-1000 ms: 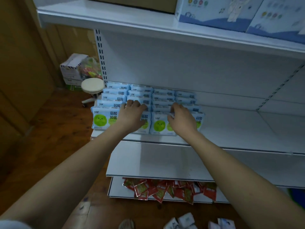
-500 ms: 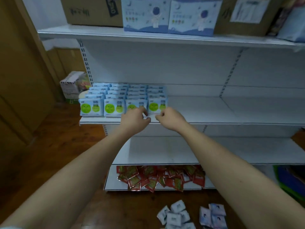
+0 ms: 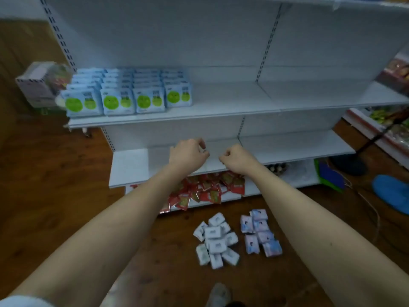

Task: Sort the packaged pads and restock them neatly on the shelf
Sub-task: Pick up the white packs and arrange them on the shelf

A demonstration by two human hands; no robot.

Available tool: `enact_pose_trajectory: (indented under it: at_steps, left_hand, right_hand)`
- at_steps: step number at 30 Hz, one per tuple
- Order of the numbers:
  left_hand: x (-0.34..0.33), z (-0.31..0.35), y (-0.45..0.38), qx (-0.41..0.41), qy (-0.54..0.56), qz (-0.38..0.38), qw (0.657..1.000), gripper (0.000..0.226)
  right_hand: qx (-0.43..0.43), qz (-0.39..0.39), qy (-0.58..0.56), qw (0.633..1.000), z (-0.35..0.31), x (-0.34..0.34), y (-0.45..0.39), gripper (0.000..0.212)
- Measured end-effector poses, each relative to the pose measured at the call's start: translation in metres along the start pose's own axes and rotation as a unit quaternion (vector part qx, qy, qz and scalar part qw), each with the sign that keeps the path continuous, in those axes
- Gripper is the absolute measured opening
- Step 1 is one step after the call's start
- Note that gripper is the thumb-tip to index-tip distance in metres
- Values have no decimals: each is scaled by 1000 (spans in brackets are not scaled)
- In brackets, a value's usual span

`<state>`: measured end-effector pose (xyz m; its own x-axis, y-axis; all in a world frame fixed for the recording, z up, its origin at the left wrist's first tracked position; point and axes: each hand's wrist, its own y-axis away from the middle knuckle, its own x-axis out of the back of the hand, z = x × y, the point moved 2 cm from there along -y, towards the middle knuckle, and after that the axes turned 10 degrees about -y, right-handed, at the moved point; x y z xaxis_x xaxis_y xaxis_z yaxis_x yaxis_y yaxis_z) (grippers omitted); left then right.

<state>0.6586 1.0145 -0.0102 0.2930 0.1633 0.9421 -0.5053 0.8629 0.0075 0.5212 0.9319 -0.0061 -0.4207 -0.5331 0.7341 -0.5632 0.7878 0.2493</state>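
Blue pad packs with green circles [image 3: 127,96] stand in several neat rows at the left end of the upper white shelf [image 3: 232,107]. On the wooden floor lie a pile of white pad packs [image 3: 215,239] and, to its right, a pile of pale pink-and-blue pad packs [image 3: 260,232]. My left hand [image 3: 188,152] and my right hand [image 3: 235,158] hover side by side in front of the lower shelf [image 3: 287,147], fingers loosely curled and holding nothing.
Red sachets [image 3: 205,191] lie heaped on the bottom shelf. A box [image 3: 36,85] stands at the far left. At the right are another stocked rack [image 3: 396,120], a blue slipper [image 3: 392,193] and a dark stand base [image 3: 348,166] on the floor.
Both hands have left the front row of blue packs and dropped to the level of the lower shelf. The view has pulled back and tilted down, revealing the floor piles.
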Motion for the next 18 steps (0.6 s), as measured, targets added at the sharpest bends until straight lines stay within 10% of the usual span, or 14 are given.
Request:
enact_pose_trajectory:
  at_steps: [18]
  left_hand:
    - [-251,33,80,125,51,-213,968,21]
  right_hand:
    - [-188,-180,-51,964,266,-105,33,13]
